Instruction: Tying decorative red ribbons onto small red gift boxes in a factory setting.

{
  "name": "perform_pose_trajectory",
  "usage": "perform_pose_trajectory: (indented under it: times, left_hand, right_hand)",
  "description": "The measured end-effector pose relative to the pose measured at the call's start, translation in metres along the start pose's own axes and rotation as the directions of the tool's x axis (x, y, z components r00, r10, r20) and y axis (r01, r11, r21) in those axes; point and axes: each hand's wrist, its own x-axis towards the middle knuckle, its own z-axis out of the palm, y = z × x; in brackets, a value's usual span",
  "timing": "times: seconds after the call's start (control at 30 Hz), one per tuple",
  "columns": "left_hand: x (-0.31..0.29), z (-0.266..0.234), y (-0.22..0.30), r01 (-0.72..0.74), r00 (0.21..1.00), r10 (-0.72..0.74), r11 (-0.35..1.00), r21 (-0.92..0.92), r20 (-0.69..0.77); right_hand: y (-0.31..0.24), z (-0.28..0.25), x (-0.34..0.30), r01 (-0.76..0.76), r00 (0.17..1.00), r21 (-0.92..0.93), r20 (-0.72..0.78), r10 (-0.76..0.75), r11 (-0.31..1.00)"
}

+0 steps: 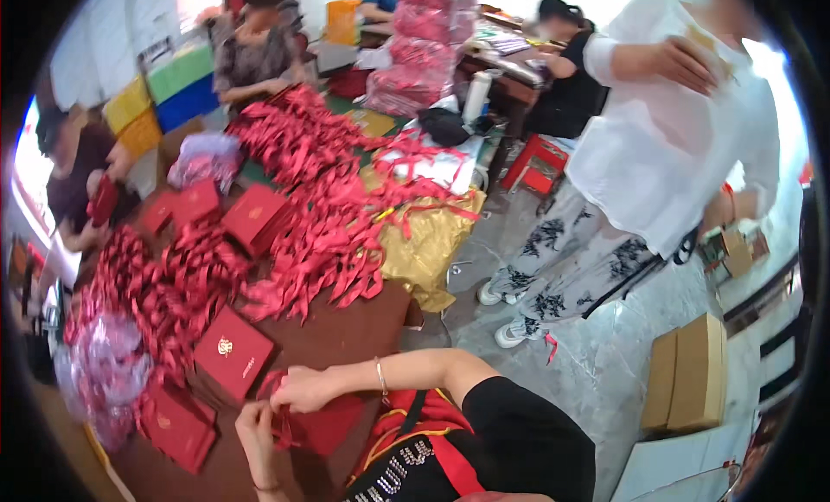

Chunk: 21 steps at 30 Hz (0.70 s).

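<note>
At the near edge of the brown-covered table, my right hand (304,390) and my left hand (256,431) are close together, fingers closed on a red ribbon (282,434). The ribbon lies over a flat red bag or box (339,422) in front of my body; my right forearm partly hides it. Just beyond my hands rests a red box (233,353) with a gold emblem. Another red box (177,426) lies to the left of my left hand, partly on ribbons.
A large heap of red ribbons (320,208) spreads over the table (367,316), with more red boxes (256,218) and a clear plastic bundle (104,372). Golden plastic sheeting (424,251) hangs at the right edge. A person in white (648,147) stands at right, near a cardboard box (687,377).
</note>
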Motion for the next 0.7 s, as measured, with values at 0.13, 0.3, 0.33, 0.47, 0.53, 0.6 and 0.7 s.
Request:
perform_pose_trajectory:
  times: [0.13, 0.3, 0.33, 0.47, 0.53, 0.6, 0.7]
  left_hand:
    - [0.012, -0.007, 0.003, 0.281, 0.889, -0.206, 0.951, -0.131, 0.409]
    - [0.058, -0.006, -0.014, -0.191, 0.77, 0.149, 0.982, 0.001, 0.62]
    - [0.062, -0.004, -0.02, -0.18, 0.713, 0.126, 0.984, 0.006, 0.689]
    - [0.057, -0.005, -0.028, -0.089, 0.703, 0.001, 0.992, 0.086, 0.711]
    - [0.045, -0.004, -0.028, -0.002, 0.819, 0.029, 0.999, -0.047, 0.572]
    - [0.042, 0.001, -0.035, 0.107, 0.827, -0.061, 0.993, -0.05, 0.559]
    - [0.035, 0.007, -0.041, 0.246, 0.858, -0.16, 0.962, -0.117, 0.489]
  right_hand:
    - [0.0, 0.01, -0.008, 0.099, 0.971, -0.057, -0.212, -0.109, 0.993]
    - [0.009, -0.017, -0.013, 0.064, 0.995, -0.047, -0.07, -0.067, 0.997]
    - [0.016, -0.015, -0.013, 0.089, 0.995, 0.034, -0.055, -0.087, 0.995]
    - [0.016, -0.012, -0.01, 0.156, 0.984, 0.079, -0.097, -0.149, 0.985]
    - [0.014, -0.011, -0.006, 0.121, 0.992, 0.105, -0.043, -0.117, 0.987]
    - [0.016, -0.011, -0.003, 0.121, 0.993, 0.111, -0.006, -0.121, 0.986]
    - [0.009, -0.011, -0.001, 0.068, 0.996, 0.121, 0.05, -0.075, 0.99]
